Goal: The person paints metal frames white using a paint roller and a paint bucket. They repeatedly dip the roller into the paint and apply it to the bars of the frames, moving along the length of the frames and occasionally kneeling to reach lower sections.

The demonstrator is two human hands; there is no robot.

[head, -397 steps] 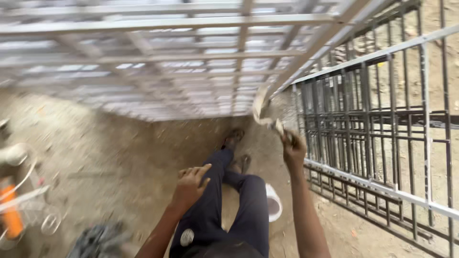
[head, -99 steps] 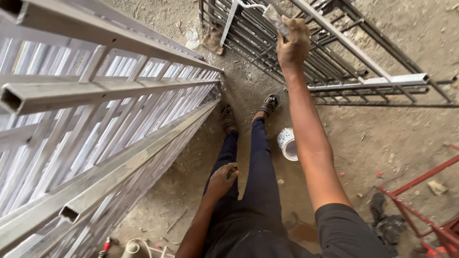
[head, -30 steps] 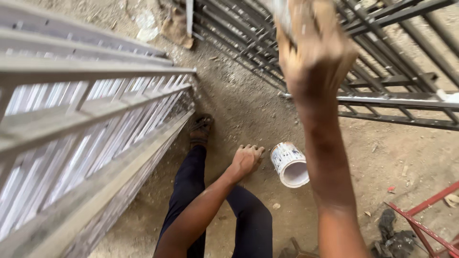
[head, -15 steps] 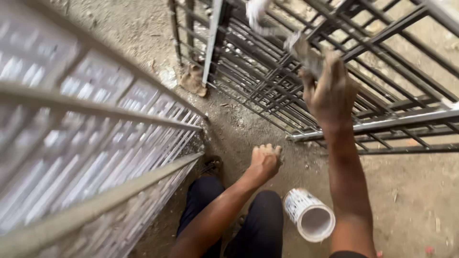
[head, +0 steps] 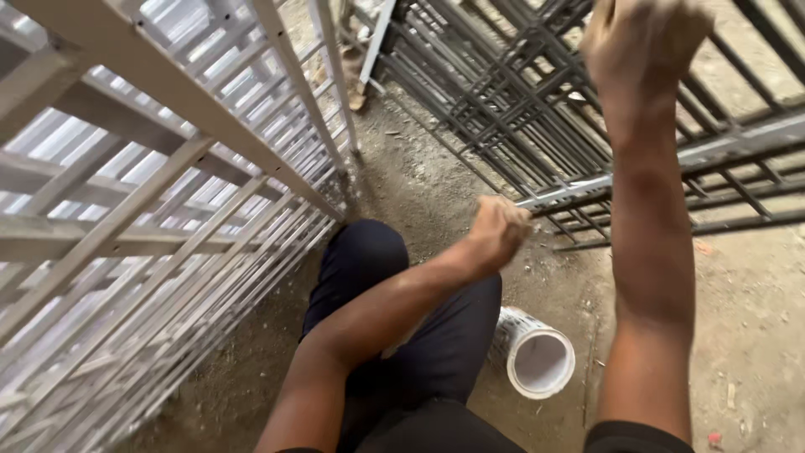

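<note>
Nearest the camera, the person's dark-trousered legs (head: 394, 335) fill the lower middle, and a white round plastic container (head: 537, 359) lies tipped on its side on the bare dirt ground (head: 746, 335) just beside the right knee, its open mouth facing the viewer. The left hand (head: 496, 232) is curled into a loose fist above the knee, close to the end of a pale grey metal rail (head: 671, 164) — whether it pinches anything cannot be told. A light grey metal gate frame (head: 168, 218) leans along the left. Farther off, the right hand (head: 646, 38) is raised and blurred against the dark grey barred metal grille (head: 503, 109); its grip cannot be told.
</note>
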